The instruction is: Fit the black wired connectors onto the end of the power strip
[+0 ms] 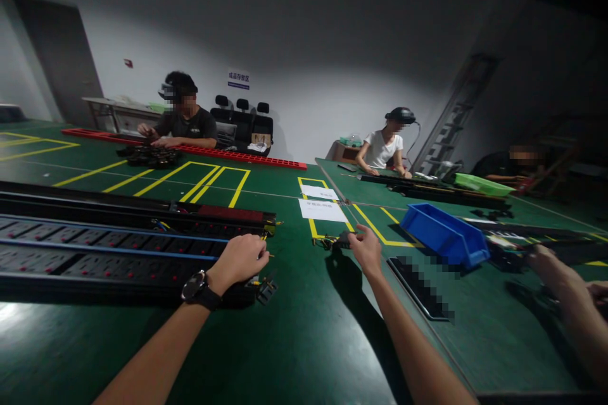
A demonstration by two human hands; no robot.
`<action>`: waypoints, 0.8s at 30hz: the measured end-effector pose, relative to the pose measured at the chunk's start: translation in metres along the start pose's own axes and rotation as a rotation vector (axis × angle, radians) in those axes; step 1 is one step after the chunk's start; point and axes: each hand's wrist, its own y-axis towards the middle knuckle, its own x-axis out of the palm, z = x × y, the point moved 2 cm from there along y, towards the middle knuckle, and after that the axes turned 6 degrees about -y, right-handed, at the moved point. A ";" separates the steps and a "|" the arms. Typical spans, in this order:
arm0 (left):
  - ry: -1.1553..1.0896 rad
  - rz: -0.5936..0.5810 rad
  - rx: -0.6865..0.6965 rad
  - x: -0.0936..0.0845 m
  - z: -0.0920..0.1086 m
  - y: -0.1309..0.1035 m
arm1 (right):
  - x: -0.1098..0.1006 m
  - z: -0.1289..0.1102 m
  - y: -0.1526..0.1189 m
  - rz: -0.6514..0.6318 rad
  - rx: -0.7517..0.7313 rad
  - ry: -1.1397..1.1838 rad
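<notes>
Long black power strips [109, 259] with rows of sockets and red dots lie side by side on the left of the green table. My left hand [242, 256], a watch at its wrist, is closed at their right end; its fingertips are hidden. A thin brass-coloured piece pokes out beside the fingers. Just below, a small black socket piece [266, 290] hangs at the strip's end. Over the table's middle, my right hand [365, 250] pinches a small black part [341, 241] with wires and brass-coloured bits at its left.
White paper sheets [323, 210] lie beyond my right hand. To the right are a blue bin [444, 234] and a dark flat device [418, 288]. A neighbour's hand [555, 266] works at the right edge. Other people sit across the table, near a red rail [266, 159].
</notes>
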 end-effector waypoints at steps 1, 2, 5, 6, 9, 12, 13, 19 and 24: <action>0.006 0.001 0.000 0.000 0.000 0.000 | -0.002 -0.005 -0.003 0.062 -0.056 -0.090; 0.014 0.001 0.001 0.001 0.000 0.000 | -0.003 -0.011 -0.006 0.114 -0.109 -0.156; 0.050 0.000 0.007 0.002 -0.001 0.000 | 0.003 -0.027 -0.019 0.099 -0.256 -0.189; 0.061 0.001 0.009 0.002 -0.001 0.000 | 0.008 -0.031 -0.025 0.060 -0.287 -0.165; 0.079 0.004 0.011 0.002 -0.001 0.000 | 0.031 -0.042 -0.045 -0.091 -0.354 -0.044; 0.089 0.001 0.012 0.003 0.000 0.000 | 0.055 -0.054 -0.071 -0.240 -0.451 0.047; 0.094 0.002 0.010 0.003 0.000 0.000 | 0.063 -0.057 -0.079 -0.289 -0.499 0.044; 0.118 0.018 -0.002 0.006 -0.001 0.001 | 0.086 -0.068 -0.110 -0.480 -0.684 -0.068; 0.139 0.016 0.011 0.006 0.000 0.001 | 0.087 -0.070 -0.115 -0.535 -0.731 -0.127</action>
